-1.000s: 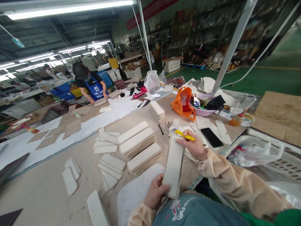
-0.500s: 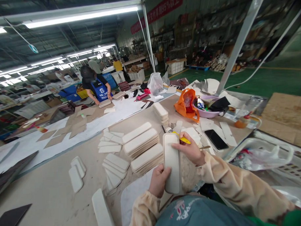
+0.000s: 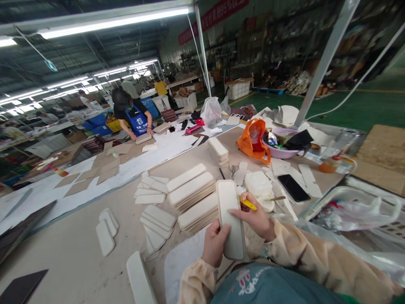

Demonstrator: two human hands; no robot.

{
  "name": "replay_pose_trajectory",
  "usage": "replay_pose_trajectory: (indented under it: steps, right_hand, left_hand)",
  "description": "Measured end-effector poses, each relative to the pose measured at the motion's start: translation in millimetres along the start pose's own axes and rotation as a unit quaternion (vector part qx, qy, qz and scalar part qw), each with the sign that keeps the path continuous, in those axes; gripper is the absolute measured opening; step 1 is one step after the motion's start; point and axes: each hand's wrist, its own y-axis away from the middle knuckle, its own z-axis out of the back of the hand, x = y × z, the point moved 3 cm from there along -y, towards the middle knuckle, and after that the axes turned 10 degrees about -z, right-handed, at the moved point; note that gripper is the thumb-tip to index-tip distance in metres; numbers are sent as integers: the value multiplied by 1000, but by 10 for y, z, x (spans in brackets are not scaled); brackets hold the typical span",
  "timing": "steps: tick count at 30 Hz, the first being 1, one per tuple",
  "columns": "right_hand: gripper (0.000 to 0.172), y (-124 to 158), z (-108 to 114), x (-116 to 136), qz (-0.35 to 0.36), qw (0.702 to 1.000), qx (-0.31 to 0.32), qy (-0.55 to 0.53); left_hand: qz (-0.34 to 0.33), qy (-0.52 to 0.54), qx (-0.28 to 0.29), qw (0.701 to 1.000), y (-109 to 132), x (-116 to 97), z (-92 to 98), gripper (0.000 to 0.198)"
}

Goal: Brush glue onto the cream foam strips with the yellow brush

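Note:
My left hand (image 3: 215,244) grips the lower left edge of a long, cream-coloured panel with rounded corners (image 3: 229,197), thumb on its face. The panel stands tilted in front of my apron. At its right edge, my right hand (image 3: 258,220) is closed around a slim yellow tool (image 3: 248,203), with a finger or thumb laid on the panel's face. The tool's tip is hidden at the panel's edge, so its kind is unclear. Just left of the panel lie tall stacks of similar panels (image 3: 192,190). Thinner loose pieces (image 3: 158,222) are fanned out beside them.
Beyond my hands are scissors (image 3: 233,169), a black phone (image 3: 293,188), an orange bag (image 3: 251,141) and a purple basin (image 3: 282,152). A white plastic basket (image 3: 367,221) stands at the right. Across the table, a person in a blue apron (image 3: 138,121) handles flat pieces.
My right hand has slid a little down the panel's right edge, with its thumb or finger lower on the face. The panel has tilted slightly; my left hand keeps its grip.

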Motion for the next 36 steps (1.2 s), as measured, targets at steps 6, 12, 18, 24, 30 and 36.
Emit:
replay_pose_trajectory:
  steps: [6, 12, 18, 24, 30, 36]
  right_hand:
    - [51, -183, 103, 246, 46, 998, -41, -9]
    - [49, -298, 149, 333, 61, 997, -40, -5]
    - [49, -262, 46, 287, 53, 998, -24, 12]
    - [48, -268, 60, 179, 46, 998, -20, 31]
    - [48, -391, 338, 90, 63, 994, -77, 34]
    - [49, -603, 680, 140, 103, 978, -180, 14]
  left_hand:
    - [4, -31, 27, 999, 71, 84, -13, 29]
    - [17, -10, 30, 999, 96, 122, 7, 30]
    - [54, 70, 47, 995, 38, 32, -108, 37]
    - [109, 69, 20, 991, -3, 128, -169, 43]
    - [170, 79, 66, 980, 176, 383, -204, 43]
    - [184, 95, 61, 976, 270, 522, -154, 41]
